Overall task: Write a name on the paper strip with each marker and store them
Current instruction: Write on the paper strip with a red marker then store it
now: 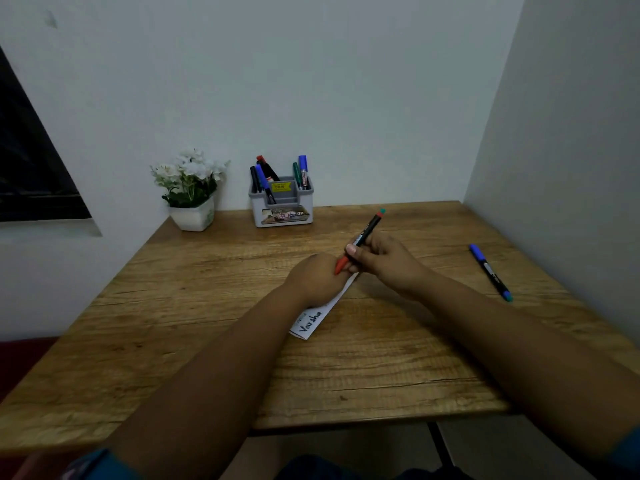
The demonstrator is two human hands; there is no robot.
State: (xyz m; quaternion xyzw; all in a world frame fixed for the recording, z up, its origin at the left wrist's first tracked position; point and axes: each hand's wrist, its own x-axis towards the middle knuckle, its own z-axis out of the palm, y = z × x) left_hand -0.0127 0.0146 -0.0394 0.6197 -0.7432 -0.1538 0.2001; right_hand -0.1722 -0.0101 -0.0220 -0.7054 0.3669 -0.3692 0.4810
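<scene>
Paper strip (313, 318) near, under left hand (317, 277); its fingers curl round red cap; right hand (384, 259) grips red marker (363, 237) above strip; risk: cap jerks free, strip slides.

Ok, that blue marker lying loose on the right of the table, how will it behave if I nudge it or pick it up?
The blue marker looks round and slim, so a sideways nudge on the smooth wooden table would probably roll it. It seems stiff and light, probably easy to pinch mid-barrel.
</scene>
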